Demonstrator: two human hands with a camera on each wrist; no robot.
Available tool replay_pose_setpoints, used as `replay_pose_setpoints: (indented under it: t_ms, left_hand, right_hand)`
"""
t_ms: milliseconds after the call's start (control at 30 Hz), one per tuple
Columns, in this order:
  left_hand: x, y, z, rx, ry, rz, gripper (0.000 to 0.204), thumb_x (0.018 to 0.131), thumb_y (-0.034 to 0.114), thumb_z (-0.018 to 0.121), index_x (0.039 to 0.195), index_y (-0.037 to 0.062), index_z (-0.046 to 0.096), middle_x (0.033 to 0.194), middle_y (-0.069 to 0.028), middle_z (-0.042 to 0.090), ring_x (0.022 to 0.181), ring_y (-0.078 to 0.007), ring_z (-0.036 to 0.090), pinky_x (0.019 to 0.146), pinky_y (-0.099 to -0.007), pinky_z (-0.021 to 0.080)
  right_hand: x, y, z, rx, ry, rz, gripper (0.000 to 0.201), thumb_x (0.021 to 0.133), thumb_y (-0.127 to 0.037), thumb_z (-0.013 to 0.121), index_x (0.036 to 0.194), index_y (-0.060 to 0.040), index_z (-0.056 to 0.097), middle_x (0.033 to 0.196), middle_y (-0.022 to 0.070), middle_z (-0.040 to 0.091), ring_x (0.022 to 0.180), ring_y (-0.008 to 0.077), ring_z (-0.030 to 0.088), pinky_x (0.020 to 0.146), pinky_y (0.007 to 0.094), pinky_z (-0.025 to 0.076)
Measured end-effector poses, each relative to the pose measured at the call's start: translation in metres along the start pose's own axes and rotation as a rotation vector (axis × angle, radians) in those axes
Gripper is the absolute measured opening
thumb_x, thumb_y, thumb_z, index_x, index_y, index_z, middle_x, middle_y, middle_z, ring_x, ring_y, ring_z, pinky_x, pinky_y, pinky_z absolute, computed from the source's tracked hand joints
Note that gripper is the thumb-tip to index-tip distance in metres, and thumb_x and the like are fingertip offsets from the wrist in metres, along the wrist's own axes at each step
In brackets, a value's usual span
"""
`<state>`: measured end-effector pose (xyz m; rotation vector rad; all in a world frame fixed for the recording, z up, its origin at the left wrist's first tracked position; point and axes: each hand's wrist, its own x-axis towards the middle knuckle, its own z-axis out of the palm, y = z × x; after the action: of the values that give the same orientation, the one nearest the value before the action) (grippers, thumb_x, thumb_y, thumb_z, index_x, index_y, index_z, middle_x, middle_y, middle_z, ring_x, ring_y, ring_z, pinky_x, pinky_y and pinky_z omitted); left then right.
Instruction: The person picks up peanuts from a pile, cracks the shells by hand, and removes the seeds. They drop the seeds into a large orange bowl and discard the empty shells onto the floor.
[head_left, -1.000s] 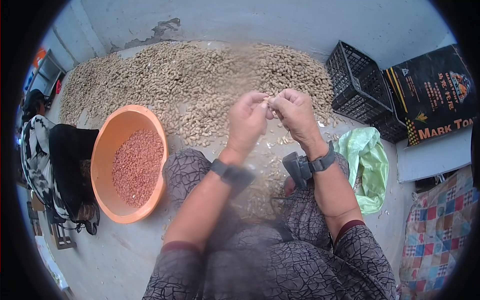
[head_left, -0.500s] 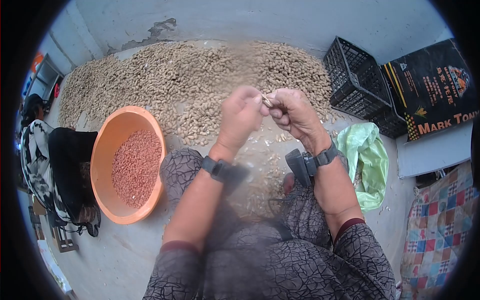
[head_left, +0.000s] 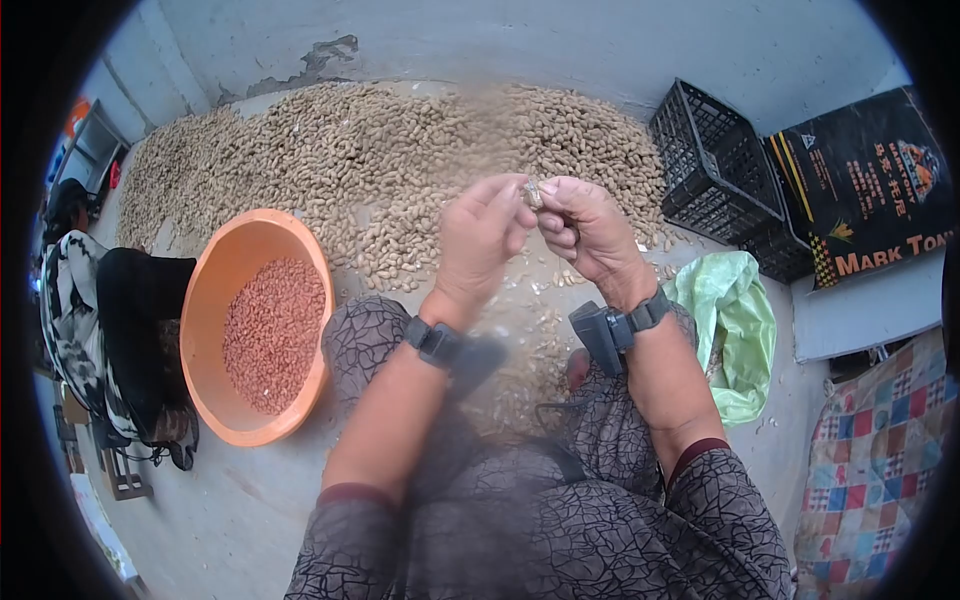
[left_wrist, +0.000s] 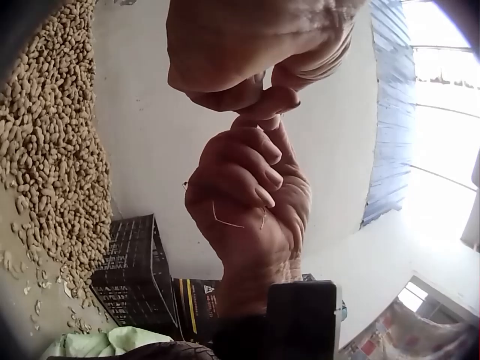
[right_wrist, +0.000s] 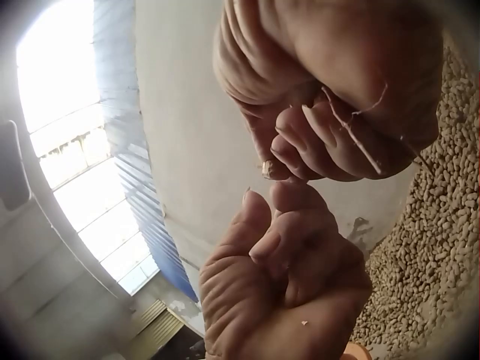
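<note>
In the head view the left hand point(head_left: 482, 240) and right hand point(head_left: 592, 232) meet at their fingertips above the floor, with a peanut pod point(head_left: 533, 194) pinched between them. The right wrist view shows a pale bit of shell point(right_wrist: 267, 169) at the right hand's point(right_wrist: 337, 67) fingertips, close above the left hand's point(right_wrist: 289, 277) thumb and curled fingers. Thin root strands point(right_wrist: 356, 139) stick out from the right hand's curled fingers. From the left wrist, the left hand point(left_wrist: 255, 52) is above the right hand point(left_wrist: 247, 187); the pod is hidden there.
Unshelled peanuts point(head_left: 380, 150) are heaped along the wall. An orange basin point(head_left: 205, 350) of reddish kernels stands left, beside a seated person point(head_left: 90, 320). At right are black crates point(head_left: 715, 165), a green bag point(head_left: 735, 320), a black printed sack point(head_left: 860, 190) and patchwork cloth point(head_left: 870, 460).
The hands parted slightly from their closer hold a second ago, the left moving leftward. The pod now shows more clearly between the fingertips and has been turned since half a second ago.
</note>
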<state>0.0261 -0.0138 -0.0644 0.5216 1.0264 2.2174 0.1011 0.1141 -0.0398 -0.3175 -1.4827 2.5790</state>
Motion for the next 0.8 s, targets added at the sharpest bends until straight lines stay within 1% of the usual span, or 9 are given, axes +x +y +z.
replay_pose_setpoints:
  t_ms: [133, 267, 333, 467, 533, 600, 667, 733, 800]
  left_hand:
    - [-0.001, -0.001, 0.005, 0.199, -0.001, 0.052, 0.025, 0.088, 0.009, 0.054, 0.109, -0.0045, 0.055, 0.073, -0.0043, 0.060, 0.057, -0.0052, 0.051, 0.045, -0.0165, 0.037]
    - [0.000, 0.001, 0.003, 0.147, 0.011, 0.052, 0.025, 0.088, 0.009, 0.055, 0.108, -0.0053, 0.055, 0.075, -0.0055, 0.061, 0.062, -0.0055, 0.055, 0.047, -0.0163, 0.040]
    - [0.000, 0.001, 0.004, 0.295, 0.063, 0.087, 0.025, 0.087, 0.009, 0.056, 0.107, -0.0050, 0.056, 0.076, -0.0051, 0.061, 0.064, -0.0058, 0.056, 0.048, -0.0161, 0.041]
    - [-0.002, 0.006, 0.006, 0.360, 0.078, 0.066, 0.022, 0.086, 0.007, 0.056, 0.104, -0.0050, 0.057, 0.076, -0.0046, 0.061, 0.065, -0.0067, 0.057, 0.052, -0.0178, 0.044]
    - [-0.003, 0.004, 0.007, 0.493, 0.036, 0.150, 0.019, 0.086, 0.006, 0.053, 0.100, -0.0051, 0.059, 0.076, -0.0039, 0.061, 0.066, -0.0070, 0.056, 0.056, -0.0194, 0.045]
    - [-0.003, 0.003, 0.006, 0.468, 0.022, 0.128, 0.019, 0.086, 0.006, 0.052, 0.100, -0.0052, 0.059, 0.076, -0.0038, 0.061, 0.066, -0.0069, 0.056, 0.056, -0.0198, 0.044]
    - [-0.001, 0.002, 0.004, 0.445, 0.011, 0.106, 0.018, 0.086, 0.006, 0.051, 0.099, -0.0053, 0.059, 0.076, -0.0038, 0.062, 0.065, -0.0068, 0.055, 0.057, -0.0202, 0.044]
    - [0.000, 0.001, 0.003, 0.452, -0.013, 0.086, 0.023, 0.089, 0.010, 0.051, 0.105, -0.0060, 0.055, 0.071, -0.0014, 0.059, 0.052, -0.0019, 0.044, 0.045, -0.0159, 0.035]
    - [0.000, 0.001, 0.002, 0.478, -0.005, 0.073, 0.023, 0.089, 0.010, 0.051, 0.104, -0.0058, 0.056, 0.071, -0.0013, 0.059, 0.052, -0.0019, 0.045, 0.046, -0.0161, 0.036]
  right_hand:
    - [0.001, 0.006, 0.004, -0.077, 0.035, -0.049, 0.013, 0.084, -0.015, 0.057, 0.082, -0.0033, 0.059, 0.063, -0.0009, 0.056, 0.044, 0.0023, 0.040, 0.037, 0.0166, 0.026]
    - [-0.001, 0.005, 0.011, -0.210, 0.093, -0.086, 0.017, 0.084, -0.018, 0.058, 0.082, -0.0018, 0.061, 0.064, 0.0004, 0.058, 0.046, 0.0019, 0.041, 0.038, 0.0161, 0.027]
    - [-0.002, 0.003, 0.013, -0.263, 0.127, -0.130, 0.018, 0.084, -0.019, 0.058, 0.081, -0.0016, 0.061, 0.064, 0.0002, 0.058, 0.046, 0.0017, 0.041, 0.039, 0.0161, 0.028]
    - [-0.004, -0.004, 0.017, -0.332, 0.134, -0.135, 0.015, 0.083, -0.015, 0.060, 0.082, 0.0002, 0.061, 0.067, 0.0027, 0.060, 0.050, 0.0032, 0.047, 0.042, 0.0165, 0.035]
    - [-0.004, -0.003, 0.017, -0.362, 0.158, -0.132, 0.013, 0.082, -0.013, 0.060, 0.081, 0.0009, 0.060, 0.068, 0.0039, 0.061, 0.052, 0.0042, 0.050, 0.044, 0.0169, 0.038]
    - [-0.002, 0.001, 0.015, -0.497, 0.174, -0.216, 0.012, 0.085, -0.015, 0.058, 0.085, -0.0023, 0.058, 0.067, 0.0030, 0.060, 0.045, 0.0005, 0.042, 0.037, 0.0141, 0.030]
    - [-0.002, 0.000, 0.014, -0.516, 0.181, -0.226, 0.012, 0.085, -0.014, 0.057, 0.086, -0.0020, 0.058, 0.067, 0.0032, 0.061, 0.045, 0.0005, 0.042, 0.038, 0.0142, 0.031]
    - [-0.003, 0.000, 0.014, -0.534, 0.188, -0.236, 0.011, 0.084, -0.013, 0.057, 0.086, -0.0017, 0.058, 0.067, 0.0035, 0.061, 0.046, 0.0005, 0.043, 0.038, 0.0143, 0.032]
    - [-0.003, 0.000, 0.012, -0.600, 0.179, -0.229, 0.012, 0.084, -0.013, 0.057, 0.087, -0.0014, 0.058, 0.067, 0.0037, 0.062, 0.047, 0.0009, 0.045, 0.039, 0.0146, 0.033]
